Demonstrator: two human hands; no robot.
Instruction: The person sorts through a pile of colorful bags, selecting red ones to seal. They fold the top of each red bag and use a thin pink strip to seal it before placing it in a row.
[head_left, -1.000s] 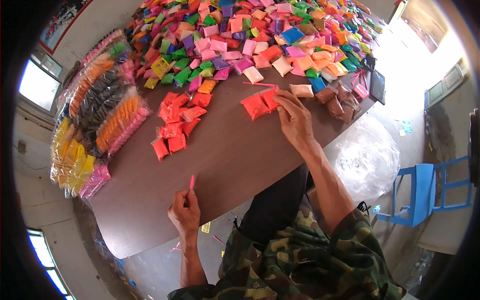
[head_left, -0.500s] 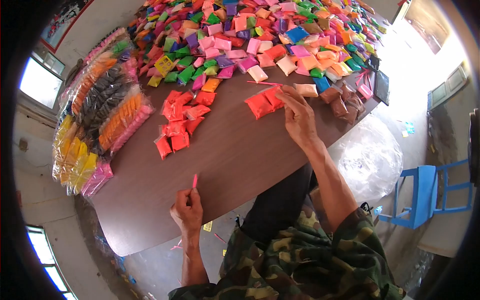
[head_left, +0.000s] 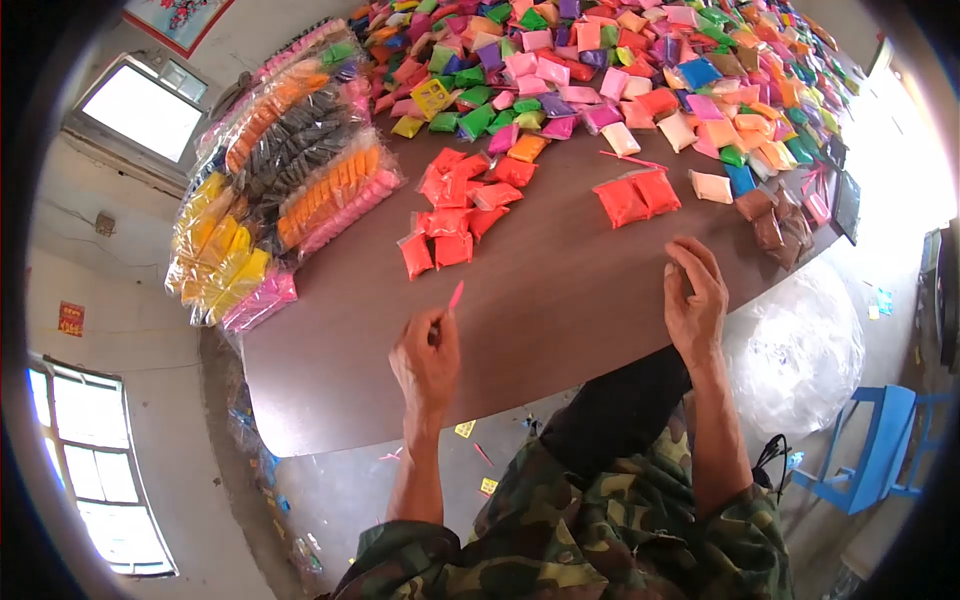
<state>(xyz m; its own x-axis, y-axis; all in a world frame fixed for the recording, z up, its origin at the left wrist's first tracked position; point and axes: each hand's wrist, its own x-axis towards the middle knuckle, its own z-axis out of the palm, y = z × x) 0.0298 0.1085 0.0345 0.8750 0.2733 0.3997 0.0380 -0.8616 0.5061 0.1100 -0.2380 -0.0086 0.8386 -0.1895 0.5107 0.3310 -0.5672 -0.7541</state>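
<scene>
My left hand (head_left: pixel 428 365) is closed in a pinch on a slim pink plastic stick (head_left: pixel 456 295), its pointed end sticking up over the table. My right hand (head_left: pixel 697 305) is above the table's near side, fingers curved and apart from the thumb, with nothing visible in it. Just beyond it lie two red packets (head_left: pixel 637 198) side by side, apart from the fingers. A second thin pink stick (head_left: pixel 635 161) rests behind them. Farther left is a loose group of several red packets (head_left: pixel 455 210).
A big heap of colourful packets (head_left: pixel 600 70) covers the back of the brown table (head_left: pixel 350 380). Clear bags of coloured packets (head_left: pixel 290 170) line the left. Brown packets (head_left: pixel 777 225) sit at right. A large clear plastic bag (head_left: pixel 795 335) and a blue chair (head_left: pixel 870 450) are beyond the edge.
My right hand has let go of the red packets and drawn back toward me. My left hand still pinches the pink stick. The whole view has shifted with my head.
</scene>
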